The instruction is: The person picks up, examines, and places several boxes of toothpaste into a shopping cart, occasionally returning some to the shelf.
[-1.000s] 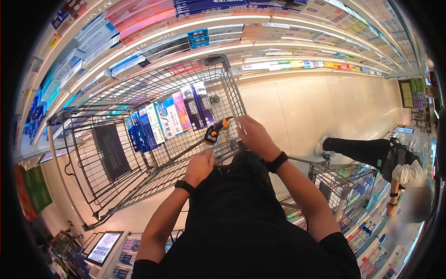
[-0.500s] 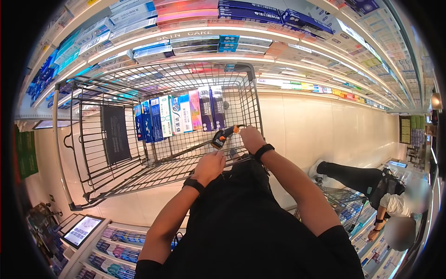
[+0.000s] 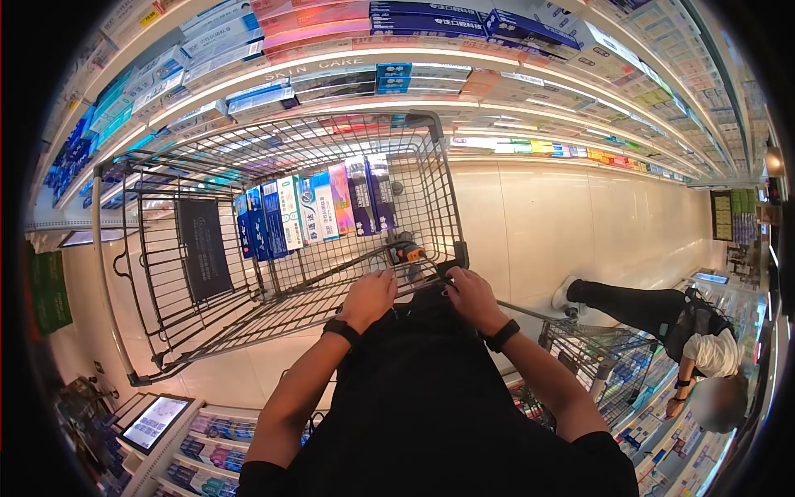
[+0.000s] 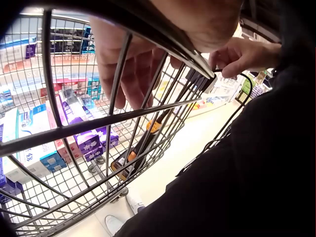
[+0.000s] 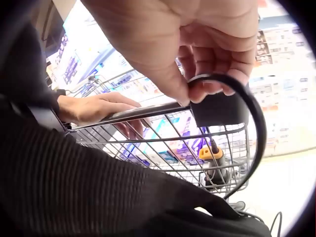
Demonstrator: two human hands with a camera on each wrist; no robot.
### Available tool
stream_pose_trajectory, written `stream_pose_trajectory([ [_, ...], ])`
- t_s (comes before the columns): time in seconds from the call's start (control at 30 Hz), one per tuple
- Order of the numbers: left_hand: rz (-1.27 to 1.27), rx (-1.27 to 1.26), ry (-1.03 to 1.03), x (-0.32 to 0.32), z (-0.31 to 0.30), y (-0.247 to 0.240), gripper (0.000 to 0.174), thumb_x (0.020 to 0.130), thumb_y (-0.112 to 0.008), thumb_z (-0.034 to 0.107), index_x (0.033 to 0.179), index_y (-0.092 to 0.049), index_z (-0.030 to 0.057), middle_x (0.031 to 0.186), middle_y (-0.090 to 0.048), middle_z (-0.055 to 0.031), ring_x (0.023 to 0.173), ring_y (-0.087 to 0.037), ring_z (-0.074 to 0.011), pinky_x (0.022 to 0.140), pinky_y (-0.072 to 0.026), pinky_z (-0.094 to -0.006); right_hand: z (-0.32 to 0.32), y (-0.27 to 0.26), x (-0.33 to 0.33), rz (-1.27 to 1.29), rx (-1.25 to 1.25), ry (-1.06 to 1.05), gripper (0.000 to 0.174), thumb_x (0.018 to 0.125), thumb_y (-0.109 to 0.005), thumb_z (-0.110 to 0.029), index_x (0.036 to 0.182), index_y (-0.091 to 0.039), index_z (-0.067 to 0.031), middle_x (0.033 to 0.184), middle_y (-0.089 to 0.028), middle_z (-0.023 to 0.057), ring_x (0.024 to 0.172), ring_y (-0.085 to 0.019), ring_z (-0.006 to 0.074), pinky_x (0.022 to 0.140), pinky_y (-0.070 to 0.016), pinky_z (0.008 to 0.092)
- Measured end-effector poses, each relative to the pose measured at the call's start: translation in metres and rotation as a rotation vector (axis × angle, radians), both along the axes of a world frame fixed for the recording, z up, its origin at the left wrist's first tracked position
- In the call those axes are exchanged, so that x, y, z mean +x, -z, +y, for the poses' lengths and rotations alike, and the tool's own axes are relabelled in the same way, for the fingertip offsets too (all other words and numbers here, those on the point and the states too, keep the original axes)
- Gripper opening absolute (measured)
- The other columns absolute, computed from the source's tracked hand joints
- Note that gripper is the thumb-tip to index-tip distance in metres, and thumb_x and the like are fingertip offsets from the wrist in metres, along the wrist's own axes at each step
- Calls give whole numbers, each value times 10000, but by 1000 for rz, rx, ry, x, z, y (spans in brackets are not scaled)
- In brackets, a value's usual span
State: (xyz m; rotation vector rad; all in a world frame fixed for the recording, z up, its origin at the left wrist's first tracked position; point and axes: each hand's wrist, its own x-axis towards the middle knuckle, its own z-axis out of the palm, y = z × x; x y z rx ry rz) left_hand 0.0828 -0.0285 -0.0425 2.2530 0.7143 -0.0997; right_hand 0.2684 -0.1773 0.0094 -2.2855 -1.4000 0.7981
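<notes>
My left hand (image 3: 368, 300) rests over the near rim of a wire shopping cart (image 3: 451, 199), its fingers hanging loosely inside the basket in the left wrist view. At the cart's dark plastic corner, my right hand (image 3: 474, 296) pinches a black cable (image 5: 259, 118) between thumb and fingers. The cable loops down outside the basket. Just inside that corner is a black-and-orange handheld scanner (image 3: 406, 253), its handle end upward. A row of toothpaste boxes (image 3: 319, 207), blue, white, pink and purple, stands in the basket farther from my hands.
Stocked store shelves (image 3: 397, 62) run along the cart's far side. A person (image 3: 708, 356) with a second cart (image 3: 596, 364) stands to the right, on the near side. At the lower left a screen (image 3: 155, 421) tops another shelf unit. Pale floor (image 3: 571, 215) stretches to the right.
My right hand has come down and back to the cart's corner with the cable. The scanner has shifted toward that corner and turned. My left hand has stayed at the rim.
</notes>
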Motion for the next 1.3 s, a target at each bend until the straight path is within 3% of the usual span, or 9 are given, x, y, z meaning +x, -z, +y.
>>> stream_pose_trajectory([
  [0.27,-2,-12,-26,0,-1,-3,227,944,-465,233,958,-561,28,862,-629,-173,831,-615,-374,735,-508,-470,-35,14,8,21,107,182,145,842,-646,-142,864,-572,-20,828,-624,149,831,-590,344,723,-467,443],
  [0.67,-4,5,-16,0,-1,0,245,946,-463,238,999,-567,23,904,-634,-185,856,-616,-381,740,-504,-477,-36,22,26,197,-14,-6,231,853,-655,-212,813,-637,15,812,-625,161,798,-602,349,704,-470,421],
  [0.77,0,6,-18,0,1,-1,240,941,-469,233,1005,-574,26,905,-638,-190,850,-617,-385,742,-503,-477,-39,18,27,487,-74,-8,240,845,-663,-217,797,-643,17,779,-621,175,770,-599,363,689,-464,423],
  [0.87,-26,28,-24,2,1,-3,231,937,-475,228,989,-579,28,897,-639,-192,841,-616,-389,744,-499,-478,-45,32,20,418,82,-95,249,836,-668,-224,782,-636,17,770,-620,187,766,-595,378,684,-454,430],
  [1.0,-37,24,-40,2,-1,0,218,932,-487,223,952,-576,25,891,-638,-191,841,-612,-393,739,-493,-483,-31,26,20,271,-176,-151,230,809,-683,-229,799,-641,-3,860,-640,184,878,-605,379,759,-480,459],
  [1.2,-26,19,-26,2,0,1,201,934,-489,217,940,-559,29,883,-632,-193,829,-611,-395,721,-494,-488,-38,49,19,192,-160,-59,266,805,-680,-269,908,-651,-26,928,-645,172,926,-604,375,801,-487,459],
  [1.3,-40,28,-31,2,0,1,201,934,-491,218,942,-559,28,877,-631,-191,819,-611,-397,714,-495,-485,-42,41,21,248,-89,-13,382,778,-709,-334,1011,-653,-37,982,-649,177,974,-606,365,830,-490,437],
])
